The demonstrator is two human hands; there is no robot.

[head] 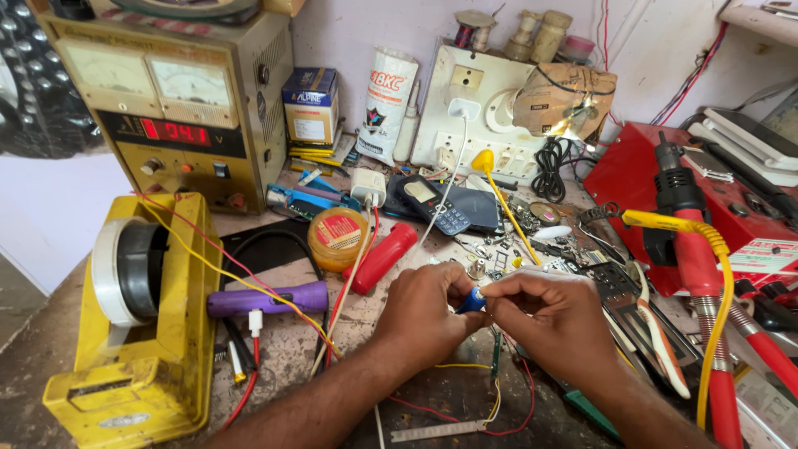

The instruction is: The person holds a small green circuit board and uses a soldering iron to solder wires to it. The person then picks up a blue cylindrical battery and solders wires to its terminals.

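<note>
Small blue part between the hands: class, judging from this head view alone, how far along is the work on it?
Done: the bench supply is lit. In hand: left hand and right hand pinch the small blue part above the bench. Left: thin wires trail loose below; whether any joint is made is hidden by the fingers.

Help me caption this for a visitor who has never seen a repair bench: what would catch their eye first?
Probably the two hands at the centre: the left hand and right hand meet over a small blue part pinched between their fingers, thin wires trailing below. Next, the big yellow tape dispenser at the left edge. Behind it, at upper left, stands a beige power supply with a glowing red display.
</note>
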